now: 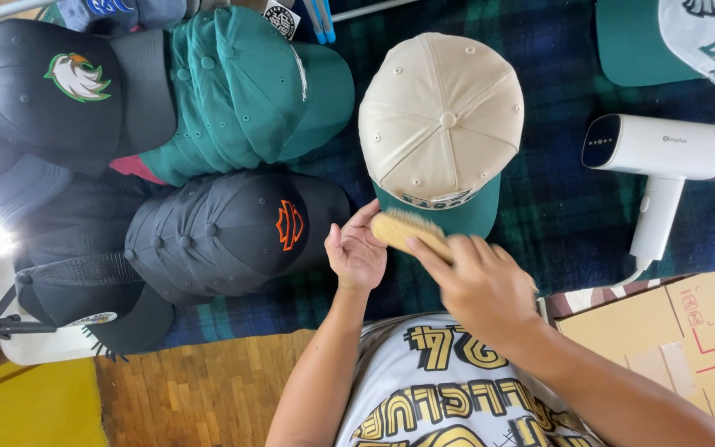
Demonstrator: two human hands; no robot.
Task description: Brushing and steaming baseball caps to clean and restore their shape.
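Two hands — right hand (483,285) grips wooden brush (410,232) | left hand (356,251) touches it

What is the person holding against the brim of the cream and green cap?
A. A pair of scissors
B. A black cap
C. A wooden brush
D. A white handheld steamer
C. The right hand grips a wooden brush at the green brim of the cream cap, with the left hand beside it; the white steamer lies untouched to the side.
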